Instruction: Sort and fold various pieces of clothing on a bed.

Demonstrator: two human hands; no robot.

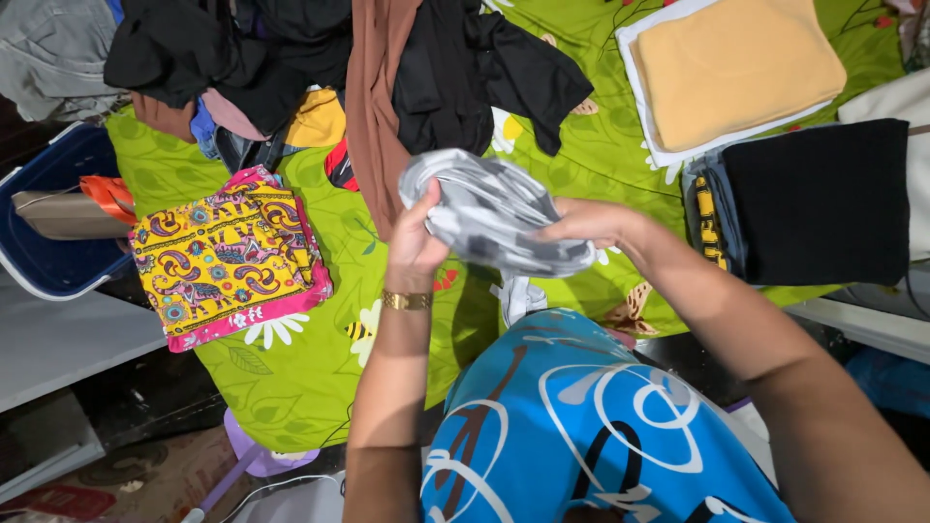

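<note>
Covering the bed, a green leaf-printed sheet [291,378] carries folded clothes. Above it, the grey-and-white bunched cloth [494,213] is held between the left hand [415,242] and right hand [591,225], both grips closed on it.

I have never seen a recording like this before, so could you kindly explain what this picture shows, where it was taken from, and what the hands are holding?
There is no machine here: a person wears a camera on the head, so the one picture looks down over their own arms. The left hand, with a gold bracelet on its wrist, and the right hand together grip a bunched grey-and-white garment above a green leaf-patterned sheet. On the sheet lie a folded yellow-and-pink patterned cloth, a loose heap of black and brown clothes, a folded peach cloth on a white one, and a folded black stack. A blue basket stands at the left edge. The blue-and-white printed fabric below is the person's own clothing.
</note>
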